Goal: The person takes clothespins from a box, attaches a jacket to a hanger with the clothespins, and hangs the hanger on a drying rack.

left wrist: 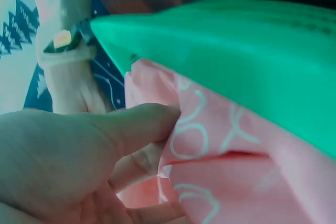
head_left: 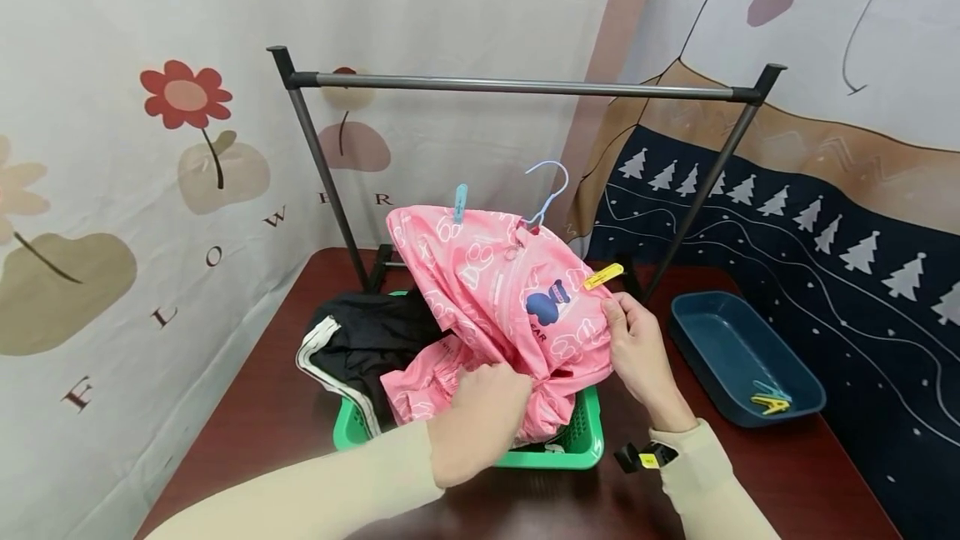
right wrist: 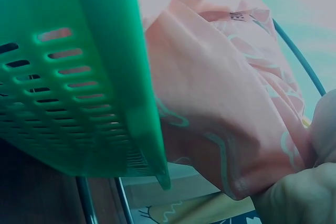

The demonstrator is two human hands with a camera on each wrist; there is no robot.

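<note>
A pink zip-up jacket with white outlines and a navy bear print lies bunched over a green basket. The hook of a light blue hanger sticks up from its collar. One blue clothespin and one yellow clothespin are clipped on the jacket. My left hand pinches the pink cloth low at the front, near the basket's rim. With thumb and fingers, my right hand grips the jacket's right edge, just below the yellow clothespin.
A black garment with white trim hangs over the basket's left side. Behind stands a metal clothes rack with a bare crossbar. At the right, a dark blue tray holds several clothespins. Everything stands on a red-brown table.
</note>
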